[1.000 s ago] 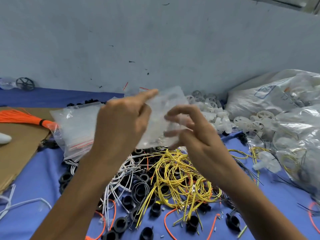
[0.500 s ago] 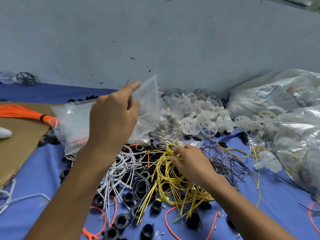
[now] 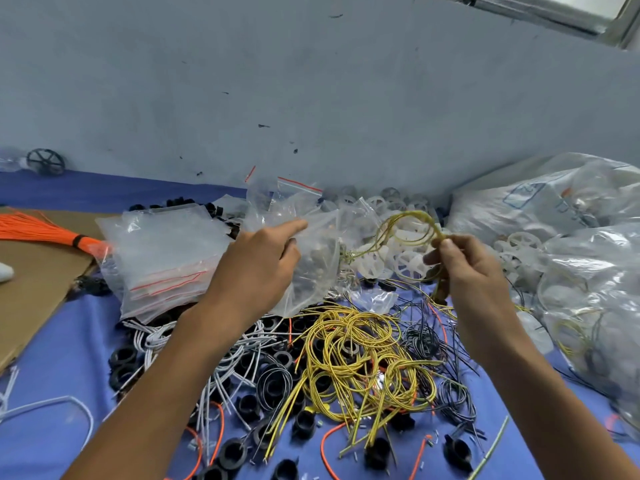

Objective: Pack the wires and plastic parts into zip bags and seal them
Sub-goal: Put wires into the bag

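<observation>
My left hand holds a clear zip bag up above the table, its mouth turned to the right. My right hand pinches a coiled yellow wire lifted in the air, its loop close to the bag's mouth. Below lies a heap of yellow wires, with white wires, black wires, orange wires and black plastic rings scattered around it. White plastic wheels lie behind the held wire.
A stack of unused zip bags lies at the left on a blue cloth. An orange wire bundle rests on cardboard. Large filled plastic bags crowd the right side. A grey wall stands behind.
My right hand dropped to the yellow wire heap, took one coil and lifted it up beside the bag. My left hand kept the bag raised and turned its mouth toward the right.
</observation>
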`<state>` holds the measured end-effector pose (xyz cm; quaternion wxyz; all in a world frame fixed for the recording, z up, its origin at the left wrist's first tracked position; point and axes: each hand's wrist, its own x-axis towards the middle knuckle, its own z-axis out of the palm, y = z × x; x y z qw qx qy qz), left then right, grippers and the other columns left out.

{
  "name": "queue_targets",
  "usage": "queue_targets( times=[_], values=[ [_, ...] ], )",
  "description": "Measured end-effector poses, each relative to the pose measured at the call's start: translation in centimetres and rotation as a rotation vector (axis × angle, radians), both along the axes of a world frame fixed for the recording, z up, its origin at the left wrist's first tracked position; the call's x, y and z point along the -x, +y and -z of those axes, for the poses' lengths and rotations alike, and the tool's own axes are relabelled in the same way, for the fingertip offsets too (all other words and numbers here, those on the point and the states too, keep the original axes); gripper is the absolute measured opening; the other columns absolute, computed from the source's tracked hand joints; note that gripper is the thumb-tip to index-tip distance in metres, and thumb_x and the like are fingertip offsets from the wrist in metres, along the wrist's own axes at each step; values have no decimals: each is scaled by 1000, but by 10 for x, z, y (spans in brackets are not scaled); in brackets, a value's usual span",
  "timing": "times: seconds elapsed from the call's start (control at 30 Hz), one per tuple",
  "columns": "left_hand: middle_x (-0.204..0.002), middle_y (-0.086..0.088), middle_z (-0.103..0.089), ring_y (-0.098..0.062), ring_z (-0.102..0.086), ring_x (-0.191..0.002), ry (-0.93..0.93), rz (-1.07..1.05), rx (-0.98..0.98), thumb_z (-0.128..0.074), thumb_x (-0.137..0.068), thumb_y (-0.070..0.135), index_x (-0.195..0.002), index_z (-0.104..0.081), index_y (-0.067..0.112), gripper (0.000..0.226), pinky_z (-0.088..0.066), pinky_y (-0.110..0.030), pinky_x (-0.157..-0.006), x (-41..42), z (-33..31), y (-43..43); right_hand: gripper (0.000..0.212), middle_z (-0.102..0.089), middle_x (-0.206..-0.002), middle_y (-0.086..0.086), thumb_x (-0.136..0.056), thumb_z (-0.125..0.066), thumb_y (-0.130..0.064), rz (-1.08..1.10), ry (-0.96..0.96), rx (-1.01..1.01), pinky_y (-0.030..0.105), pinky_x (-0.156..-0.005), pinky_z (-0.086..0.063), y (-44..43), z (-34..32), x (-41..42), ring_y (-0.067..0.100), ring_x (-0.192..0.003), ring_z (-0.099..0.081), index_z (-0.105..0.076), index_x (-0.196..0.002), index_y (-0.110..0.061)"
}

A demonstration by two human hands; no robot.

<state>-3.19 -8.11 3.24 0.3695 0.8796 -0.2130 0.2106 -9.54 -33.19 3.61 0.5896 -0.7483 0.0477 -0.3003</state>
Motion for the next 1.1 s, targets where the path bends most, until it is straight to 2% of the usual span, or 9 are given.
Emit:
queue_targets(
  times=[0.2,0.3,0.4,0.5,0.67,0.77,0.9,1.0,1.1],
  values=[
    [-52,12,-48,-2,-52,-49,21,33,7,-48,-104,22,-139,-59,25,37,-28,-18,-49,3,3,-5,25,-61,-70,-5,-104,-45,-19,-198,-34,-284,21,-43,-41,3,-17,15,10,-59,-55,-64,-89,-25],
    [-76,17,-59,-9,-55,-57,17,33,-15,-48,-105,23,-141,-58,25,37,-29,-19,-52,5,4,-9,22,-59,-67,-4,-104,-45,-17,-248,43,-347,20,-42,-39,13,-15,15,9,-57,-55,-62,-91,-21],
    [-85,14,-60,-12,-59,-65,32,53,-22,-46,-106,25,-142,-56,27,38,-36,-30,-56,7,6,-12,19,-61,-66,-3,-104,-45,-16,-267,146,-222,22,-42,-40,24,-4,14,9,-58,-56,-62,-95,-15],
    [-91,-10,-71,-37,-63,-83,42,47,-11,-45,-106,26,-142,-55,29,38,-36,-34,-63,4,7,-9,17,-66,-70,-5,-104,-46,-19,-201,190,30,20,-45,-41,29,7,10,8,-59,-57,-62,-100,-14],
    [-61,5,-59,-12,-53,-54,55,91,-17,-45,-106,28,-140,-57,29,36,-34,-24,-54,2,7,-7,14,-70,-72,-1,-101,-53,-26,-179,232,267,15,-46,-41,32,11,1,8,-54,-59,-66,-97,-23],
    [-69,11,-63,-9,-60,-66,88,144,-30,-47,-106,29,-139,-57,29,35,-38,-22,-55,3,7,-9,12,-68,-68,-1,-100,-54,-27,-119,210,372,23,-45,-43,33,8,-1,9,-51,-56,-66,-97,-26],
    [-66,13,-58,1,-49,-49,74,249,-131,-45,-106,30,-139,-56,27,35,-33,-13,-47,15,10,-26,17,-65,-70,5,-101,-52,-17,-389,303,114,23,-43,-43,50,8,-1,14,-52,-56,-68,-102,-12],
    [-103,-2,-73,-9,-63,-80,73,278,-180,-41,-107,30,-143,-52,28,37,-55,-33,-78,21,11,-33,24,-66,-88,12,-104,-44,-10,-568,364,-170,26,-60,-55,69,16,-3,16,-72,-64,-65,-110,-2],
    [-112,0,-73,-17,-66,-102,126,299,-108,-43,-107,29,-136,-58,29,33,-52,-41,-90,23,6,-29,28,-68,-109,18,-103,-42,-5,-735,355,-490,36,-86,-56,82,22,-4,25,-99,-66,-59,-123,1]
  ],
)
